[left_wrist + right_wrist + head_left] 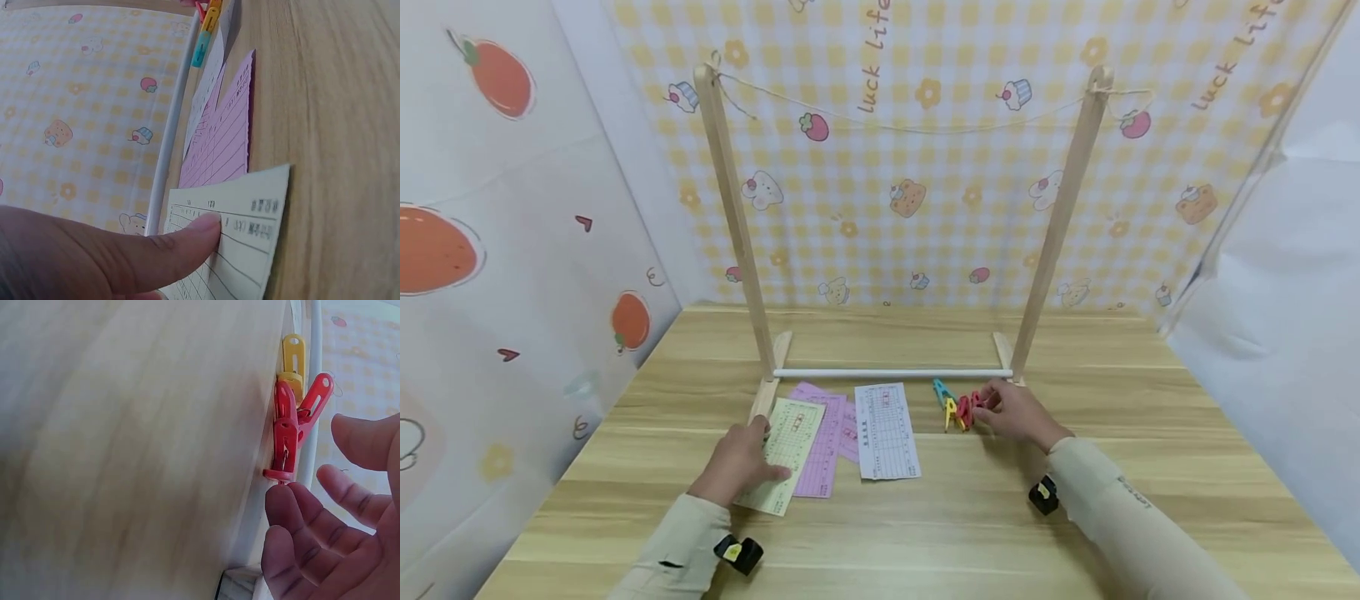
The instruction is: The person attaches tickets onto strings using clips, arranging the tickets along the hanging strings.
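My left hand [741, 458] rests on a pale yellow printed slip [793, 442], thumb laid straight across its face. In the left wrist view, that thumb [169, 253] lies over the slip's ruled lines, beside pink slips [228, 131]. Two pink slips [822, 454] overlap partly beneath the yellow one, and a white slip [886, 433] lies right of them. By the right hand [1018, 412] is a small pile of clothespins: blue [942, 392], yellow [951, 411] and red [965, 410]. Seen from the right wrist, the loosely bent fingertips are right at a red clothespin [286, 440].
A wooden frame stands behind the slips, with a left post [737, 225], a right post [1060, 225] and a white bar [891, 373] low between them. A thin string [925, 131] sags between the post tops. Behind it hangs a yellow checked cloth [865, 242].
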Tool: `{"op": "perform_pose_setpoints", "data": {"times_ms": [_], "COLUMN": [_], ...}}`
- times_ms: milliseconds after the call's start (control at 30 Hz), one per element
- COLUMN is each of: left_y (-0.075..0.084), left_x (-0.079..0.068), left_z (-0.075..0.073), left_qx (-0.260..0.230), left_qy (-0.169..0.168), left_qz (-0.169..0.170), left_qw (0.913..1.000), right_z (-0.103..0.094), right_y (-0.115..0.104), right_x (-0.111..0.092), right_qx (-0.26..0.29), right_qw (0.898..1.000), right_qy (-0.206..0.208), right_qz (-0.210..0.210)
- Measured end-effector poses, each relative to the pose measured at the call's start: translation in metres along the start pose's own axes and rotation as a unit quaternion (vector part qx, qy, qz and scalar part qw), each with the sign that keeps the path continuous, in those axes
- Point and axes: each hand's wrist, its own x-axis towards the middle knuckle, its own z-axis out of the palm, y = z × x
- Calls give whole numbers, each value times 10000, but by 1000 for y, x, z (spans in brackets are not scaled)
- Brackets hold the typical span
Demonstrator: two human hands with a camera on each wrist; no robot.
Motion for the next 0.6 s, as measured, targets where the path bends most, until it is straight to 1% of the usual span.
{"op": "perform_pose_setpoints", "data": {"times_ms": [167, 267, 433, 600], "left_y": [0, 0, -1, -2], "left_x": [3, 5, 5, 1], "left_z": [0, -1, -1, 0], "left_qx": [-127, -139, -55, 164], "left_qy": [-33, -52, -95, -69], "left_qz": [37, 59, 32, 26], "left_qw": [9999, 9999, 9999, 9998], "right_z": [0, -1, 1, 3], "right_y": [1, 0, -2, 0], "right_x": [5, 7, 10, 10], "right_qx": [-204, -194, -256, -323], "right_qw": [9997, 9996, 9994, 9988], "right_qy": [-123, -127, -162, -261], "right_qz": [114, 163, 170, 242]}}
